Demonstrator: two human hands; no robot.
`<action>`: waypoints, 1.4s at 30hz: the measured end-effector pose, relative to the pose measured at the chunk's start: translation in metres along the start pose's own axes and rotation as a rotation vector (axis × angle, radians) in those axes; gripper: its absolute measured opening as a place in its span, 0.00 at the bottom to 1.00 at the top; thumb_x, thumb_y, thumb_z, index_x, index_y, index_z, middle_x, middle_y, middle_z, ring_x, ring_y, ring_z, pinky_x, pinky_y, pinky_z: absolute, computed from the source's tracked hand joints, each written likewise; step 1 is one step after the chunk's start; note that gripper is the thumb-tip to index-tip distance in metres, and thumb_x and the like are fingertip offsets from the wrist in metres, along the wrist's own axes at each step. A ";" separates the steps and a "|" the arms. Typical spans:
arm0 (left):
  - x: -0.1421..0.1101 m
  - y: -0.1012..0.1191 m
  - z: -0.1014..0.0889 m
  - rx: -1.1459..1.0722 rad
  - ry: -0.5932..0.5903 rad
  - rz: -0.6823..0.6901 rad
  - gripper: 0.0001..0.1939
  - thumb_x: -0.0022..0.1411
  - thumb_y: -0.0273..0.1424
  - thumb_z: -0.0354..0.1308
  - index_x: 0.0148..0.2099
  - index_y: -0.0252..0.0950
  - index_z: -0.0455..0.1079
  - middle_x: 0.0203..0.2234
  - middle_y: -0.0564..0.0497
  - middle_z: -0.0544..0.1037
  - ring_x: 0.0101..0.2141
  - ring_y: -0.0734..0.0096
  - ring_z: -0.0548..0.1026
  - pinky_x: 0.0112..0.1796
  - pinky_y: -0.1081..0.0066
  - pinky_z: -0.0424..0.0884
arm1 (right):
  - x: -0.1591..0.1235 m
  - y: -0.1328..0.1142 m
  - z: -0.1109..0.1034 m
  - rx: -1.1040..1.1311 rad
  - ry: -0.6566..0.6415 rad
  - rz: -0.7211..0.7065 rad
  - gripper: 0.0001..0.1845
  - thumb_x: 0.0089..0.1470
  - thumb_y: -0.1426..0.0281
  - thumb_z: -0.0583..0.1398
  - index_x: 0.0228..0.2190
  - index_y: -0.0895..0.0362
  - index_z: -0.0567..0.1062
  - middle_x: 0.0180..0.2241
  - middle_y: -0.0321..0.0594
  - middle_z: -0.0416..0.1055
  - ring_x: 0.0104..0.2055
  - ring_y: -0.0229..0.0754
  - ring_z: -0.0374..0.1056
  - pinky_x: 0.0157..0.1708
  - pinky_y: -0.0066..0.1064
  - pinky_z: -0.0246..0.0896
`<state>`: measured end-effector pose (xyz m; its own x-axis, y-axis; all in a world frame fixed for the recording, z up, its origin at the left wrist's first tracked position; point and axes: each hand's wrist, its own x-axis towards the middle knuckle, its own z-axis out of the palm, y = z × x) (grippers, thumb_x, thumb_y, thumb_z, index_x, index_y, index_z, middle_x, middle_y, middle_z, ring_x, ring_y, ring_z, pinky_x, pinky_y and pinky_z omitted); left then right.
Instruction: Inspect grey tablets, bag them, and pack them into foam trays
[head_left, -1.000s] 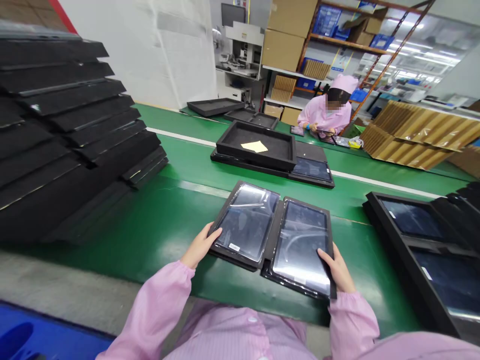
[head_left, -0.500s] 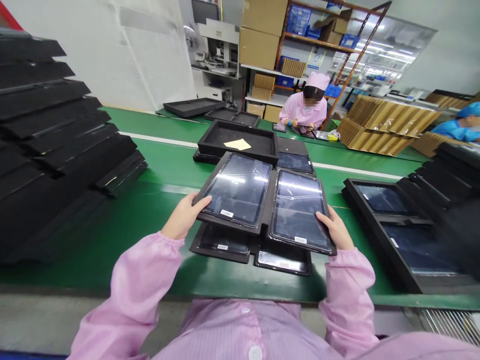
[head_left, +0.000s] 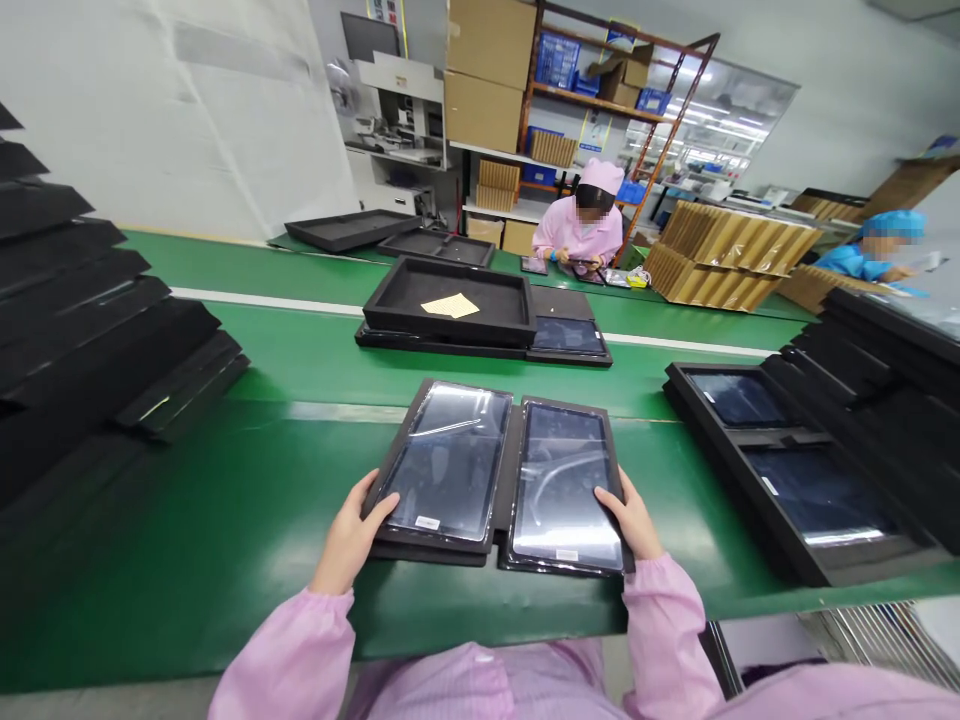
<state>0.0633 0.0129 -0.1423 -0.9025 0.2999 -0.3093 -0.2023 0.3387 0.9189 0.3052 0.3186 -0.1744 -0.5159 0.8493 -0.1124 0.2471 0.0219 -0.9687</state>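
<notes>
A black foam tray [head_left: 504, 470] with two glossy tablet screens side by side lies on top of another tray on the green belt [head_left: 300, 360] right before me. My left hand [head_left: 352, 535] grips the tray's left near corner, thumb on top. My right hand [head_left: 631, 518] grips its right near edge, thumb resting on the right screen [head_left: 562, 480]. The left screen [head_left: 446, 462] has a small white label near its front edge.
A tall slanting stack of black trays [head_left: 90, 310] fills the left. On the right lie more black trays with screens [head_left: 780, 470]. An empty tray with a yellow paper [head_left: 450, 305] sits further along the belt. Two people work beyond it by cardboard stacks [head_left: 720, 255].
The tray held up half a second ago has come down onto the tray beneath it. My view has swung to the right, and both hands keep their grip.
</notes>
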 end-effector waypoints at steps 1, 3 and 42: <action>-0.002 0.000 -0.002 0.018 -0.028 -0.005 0.38 0.49 0.48 0.57 0.59 0.33 0.64 0.61 0.37 0.72 0.62 0.49 0.69 0.63 0.57 0.63 | 0.000 -0.001 -0.001 -0.018 -0.018 -0.007 0.47 0.36 0.48 0.70 0.56 0.56 0.74 0.59 0.49 0.72 0.62 0.60 0.67 0.64 0.52 0.59; -0.009 -0.004 -0.007 0.063 -0.075 0.002 0.37 0.52 0.49 0.56 0.60 0.34 0.63 0.61 0.39 0.73 0.62 0.50 0.69 0.64 0.57 0.62 | -0.003 -0.004 -0.004 -0.061 -0.055 -0.026 0.46 0.38 0.46 0.70 0.57 0.56 0.74 0.60 0.49 0.72 0.62 0.60 0.67 0.63 0.51 0.60; -0.034 0.000 -0.046 0.655 -0.036 1.019 0.17 0.74 0.39 0.45 0.34 0.42 0.68 0.24 0.59 0.80 0.23 0.77 0.80 0.30 0.82 0.75 | -0.064 -0.083 0.091 -0.326 -0.421 -0.360 0.20 0.62 0.70 0.58 0.55 0.52 0.76 0.50 0.47 0.79 0.53 0.50 0.76 0.55 0.46 0.73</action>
<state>0.0760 -0.0380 -0.1204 -0.5227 0.7130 0.4674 0.8349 0.3171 0.4499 0.2430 0.2141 -0.1074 -0.8745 0.4804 0.0663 0.2007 0.4829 -0.8524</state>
